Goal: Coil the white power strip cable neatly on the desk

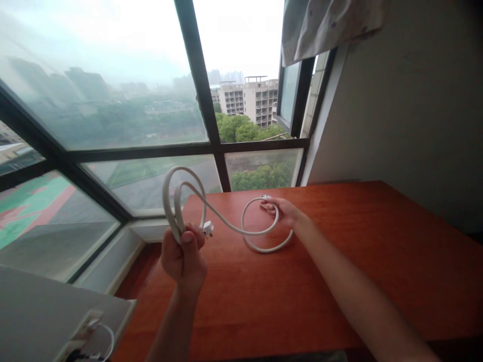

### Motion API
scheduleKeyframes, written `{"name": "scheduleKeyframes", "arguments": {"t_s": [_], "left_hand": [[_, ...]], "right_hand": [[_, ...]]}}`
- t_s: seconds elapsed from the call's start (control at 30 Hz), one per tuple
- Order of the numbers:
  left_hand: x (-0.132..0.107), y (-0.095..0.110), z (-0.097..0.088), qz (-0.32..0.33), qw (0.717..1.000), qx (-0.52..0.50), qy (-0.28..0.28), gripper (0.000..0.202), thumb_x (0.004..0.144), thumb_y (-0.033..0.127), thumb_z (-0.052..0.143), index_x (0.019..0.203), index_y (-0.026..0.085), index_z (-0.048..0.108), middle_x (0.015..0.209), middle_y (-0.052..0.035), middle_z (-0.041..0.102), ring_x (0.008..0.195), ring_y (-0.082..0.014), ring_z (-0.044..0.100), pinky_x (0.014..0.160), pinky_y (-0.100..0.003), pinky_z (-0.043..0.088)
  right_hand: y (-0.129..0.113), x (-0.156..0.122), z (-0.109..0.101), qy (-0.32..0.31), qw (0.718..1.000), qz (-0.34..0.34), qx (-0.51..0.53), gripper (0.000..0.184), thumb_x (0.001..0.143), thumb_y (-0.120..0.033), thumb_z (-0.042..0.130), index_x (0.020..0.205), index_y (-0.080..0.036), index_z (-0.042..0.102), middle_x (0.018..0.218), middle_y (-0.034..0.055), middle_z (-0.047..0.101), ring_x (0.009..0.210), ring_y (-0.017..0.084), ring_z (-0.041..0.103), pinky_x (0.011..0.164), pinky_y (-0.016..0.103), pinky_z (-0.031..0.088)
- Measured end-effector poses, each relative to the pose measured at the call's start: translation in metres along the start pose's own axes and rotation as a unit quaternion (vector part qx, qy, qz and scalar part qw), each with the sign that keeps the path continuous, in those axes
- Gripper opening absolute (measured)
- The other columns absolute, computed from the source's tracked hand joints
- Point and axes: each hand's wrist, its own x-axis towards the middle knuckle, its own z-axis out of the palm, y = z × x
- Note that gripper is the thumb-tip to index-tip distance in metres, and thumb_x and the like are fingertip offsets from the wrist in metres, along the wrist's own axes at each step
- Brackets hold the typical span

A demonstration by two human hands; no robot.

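Note:
A white power cord (226,222) runs in loops between my two hands above the reddish-brown table. My left hand (184,254) is closed around a bundle of its loops, which stand up over the fist. Beside those fingers sticks out the cord's white plug (208,229), its prongs pointing down. Farther off to the right, my right hand (281,211) is closed on the cord near its other end, where a pale, blocky end piece (265,197) shows at the fingertips. A slack loop hangs below that hand, close over the table; whether it touches the wood I cannot tell.
The wooden table (339,281) reaches to the window frame (151,153) and to the grey wall (407,110) at right. A curtain (332,25) hangs at top right. At lower left, a wall socket (88,324) has a white cable (109,334) plugged in.

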Motion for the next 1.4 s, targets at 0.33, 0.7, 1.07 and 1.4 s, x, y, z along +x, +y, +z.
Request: {"name": "scheduleKeyframes", "arguments": {"t_s": [0.33,0.7,1.07,1.4], "left_hand": [[0.014,-0.018,-0.008,-0.163,0.983,-0.064,0.046,0.027,0.082,0.035,0.066,0.074,0.018,0.047,0.052,0.0097,0.029,0.041,-0.0039,0.023,0.037,-0.015,0.021],[-0.008,-0.035,0.003,-0.288,0.949,-0.034,-0.122,0.029,0.086,0.043,0.058,0.078,0.017,0.05,0.054,0.0076,0.034,0.044,-0.0051,0.03,0.04,-0.015,0.023],[-0.032,-0.026,0.018,-0.281,0.908,0.011,-0.311,0.029,0.091,0.044,0.051,0.086,0.016,0.055,0.069,-0.0021,0.059,0.062,-0.0132,0.054,0.058,-0.023,0.042],[-0.02,-0.028,0.002,-0.277,0.917,-0.104,-0.267,0.032,0.093,0.041,0.048,0.073,0.017,0.047,0.056,0.0062,0.032,0.046,-0.0056,0.027,0.043,-0.019,0.021]], "right_hand": [[-0.046,-0.097,0.044,-0.086,0.96,-0.248,0.098,0.021,0.071,-0.022,0.077,0.086,-0.026,0.064,0.093,-0.0018,0.062,0.081,0.011,0.059,0.067,0.022,0.051],[-0.02,-0.124,0.063,-0.08,0.951,-0.298,-0.036,0.018,0.072,-0.017,0.076,0.079,-0.022,0.06,0.082,-0.0001,0.061,0.073,0.012,0.058,0.06,0.024,0.047],[-0.023,-0.101,0.103,-0.002,0.945,-0.327,-0.013,0.024,0.066,-0.028,0.081,0.079,-0.022,0.061,0.079,-0.0017,0.062,0.069,0.012,0.06,0.062,0.025,0.053],[-0.042,-0.082,0.107,-0.006,0.935,-0.341,-0.096,0.028,0.075,-0.043,0.071,0.094,-0.022,0.065,0.092,0.003,0.067,0.081,0.015,0.063,0.067,0.027,0.054]]}}
